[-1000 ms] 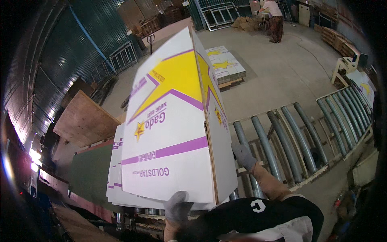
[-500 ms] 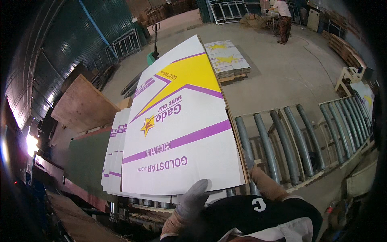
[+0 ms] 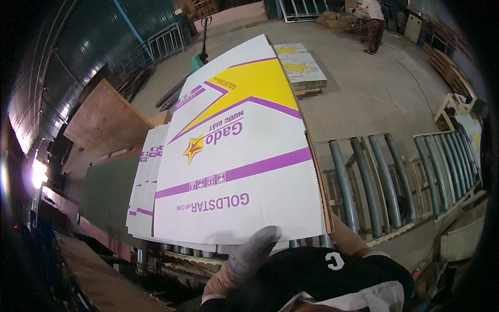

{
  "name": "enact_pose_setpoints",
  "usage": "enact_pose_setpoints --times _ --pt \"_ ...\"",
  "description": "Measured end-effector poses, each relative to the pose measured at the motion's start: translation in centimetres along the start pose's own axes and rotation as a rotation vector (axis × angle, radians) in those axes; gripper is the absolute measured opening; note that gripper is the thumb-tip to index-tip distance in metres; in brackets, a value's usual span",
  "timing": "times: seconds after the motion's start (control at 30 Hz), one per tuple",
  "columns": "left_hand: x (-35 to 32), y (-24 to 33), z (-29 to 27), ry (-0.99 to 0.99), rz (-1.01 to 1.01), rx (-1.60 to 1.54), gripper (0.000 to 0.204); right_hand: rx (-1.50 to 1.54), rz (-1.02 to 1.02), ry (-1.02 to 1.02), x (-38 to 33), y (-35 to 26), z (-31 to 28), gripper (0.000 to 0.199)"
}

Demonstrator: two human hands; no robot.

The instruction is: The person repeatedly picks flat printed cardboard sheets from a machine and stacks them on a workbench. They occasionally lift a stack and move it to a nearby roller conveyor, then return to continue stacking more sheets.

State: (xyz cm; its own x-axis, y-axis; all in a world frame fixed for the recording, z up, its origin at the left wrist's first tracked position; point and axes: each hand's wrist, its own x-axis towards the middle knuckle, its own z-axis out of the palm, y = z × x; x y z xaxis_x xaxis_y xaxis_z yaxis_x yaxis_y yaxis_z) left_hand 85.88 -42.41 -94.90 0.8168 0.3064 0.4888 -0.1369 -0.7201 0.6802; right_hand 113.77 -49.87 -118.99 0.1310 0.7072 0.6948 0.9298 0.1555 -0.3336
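As seen in the head view, a white carton (image 3: 236, 174) with a yellow star and purple bands is held broad face up above the roller conveyor (image 3: 367, 182), its left side beside a layered set of white carton sheets (image 3: 139, 204). Its near edge is gripped by the gloved left hand (image 3: 253, 253), thumb laid over the face, fingers hidden beneath. The right hand is concealed behind the right edge; only the right forearm (image 3: 347, 237) is seen, and whether that hand is closed cannot be told. The step in hand is judged to be the handling and levelling of the carton; for the next move, even support at both edges would be called for. Compared with one second earlier, the side panel is no longer displayed, and the right hand, then visible, has been lost from sight.
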Motion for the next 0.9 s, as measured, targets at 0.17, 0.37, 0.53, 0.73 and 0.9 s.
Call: enact_pose_setpoints --times 0.17,0.37,0.53,0.73,0.9 --pt "0.2 1.1 0.4 0.015 -0.028 -0.034 0.046 -0.027 0.0 -0.028 -0.6 -0.5 -1.3 0.045" --pt "2.3 1.8 0.7 0.111 0.0 0.179 0.044 0.053 0.172 -0.047 0.9 -1.3 -3.8 0.041" --pt "7.0 3.2 -0.3 0.509 -0.24 -0.251 0.01 0.072 0.581 -0.075 7.7 -6.6 -11.8 0.048" --pt "10.0 7.0 0.0 0.655 -0.346 -1.289 0.03 0.039 0.185 0.082 14.3 -12.6 -21.1 0.059" --pt "10.6 8.1 0.7 0.79 -0.477 -1.568 0.044 -0.033 0.016 0.259 17.4 -8.9 -22.9 0.048"
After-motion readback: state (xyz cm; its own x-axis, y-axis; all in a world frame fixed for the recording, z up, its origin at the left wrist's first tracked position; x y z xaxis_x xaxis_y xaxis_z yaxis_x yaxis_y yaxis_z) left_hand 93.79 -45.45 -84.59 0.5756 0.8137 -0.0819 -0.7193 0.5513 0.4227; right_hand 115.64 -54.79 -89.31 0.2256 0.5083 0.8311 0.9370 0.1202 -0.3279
